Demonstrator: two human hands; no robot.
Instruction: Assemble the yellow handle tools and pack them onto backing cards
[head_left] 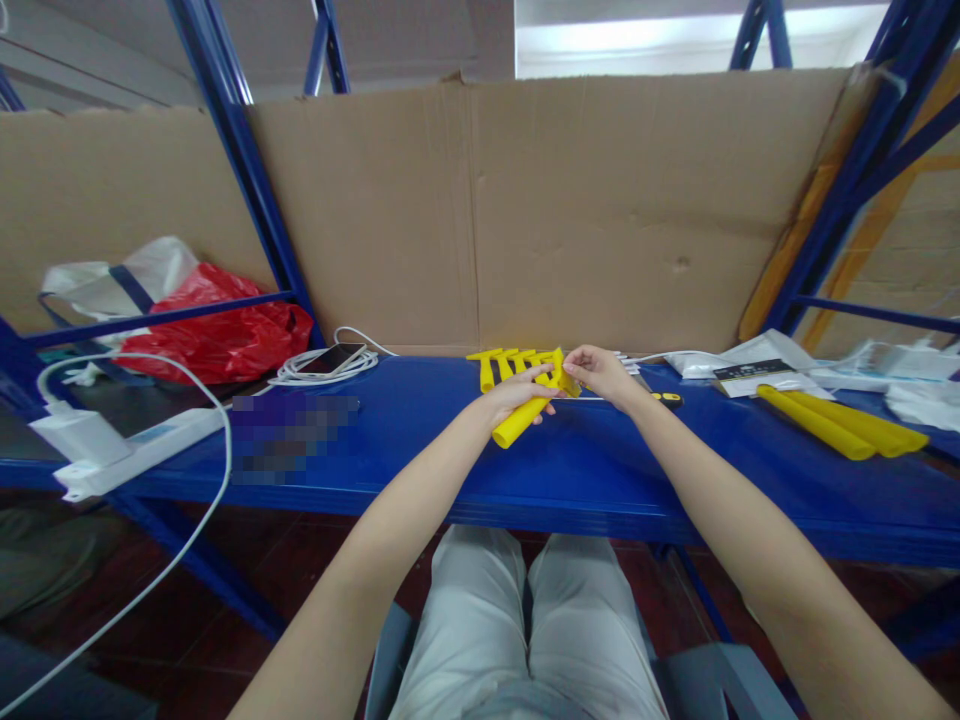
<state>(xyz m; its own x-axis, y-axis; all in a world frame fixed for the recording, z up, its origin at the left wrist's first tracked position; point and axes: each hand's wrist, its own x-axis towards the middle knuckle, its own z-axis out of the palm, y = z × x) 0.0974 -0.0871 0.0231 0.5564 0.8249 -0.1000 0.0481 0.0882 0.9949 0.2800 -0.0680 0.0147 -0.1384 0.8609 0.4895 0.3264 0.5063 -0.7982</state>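
Observation:
Above the blue bench, my left hand [519, 393] is wrapped round a yellow tube-shaped piece [517, 424], whose open end points down toward me. My right hand [592, 370] meets the far end of that piece, fingers pinched together at its yellow edge; what exactly they grip is too small to make out. Just behind my left hand, several yellow pieces with black bands [491, 370] stand in a row near the cardboard, partly hidden by my fingers.
Yellow tubes [825, 425] lie at the right beside a black-and-white packet [766, 378]. A yellow-and-black tool [667, 399] is behind my right wrist. At left are a coiled white cable [322, 368], a red bag [225, 325] and a power strip [165, 445]. Cardboard [562, 220] rises behind.

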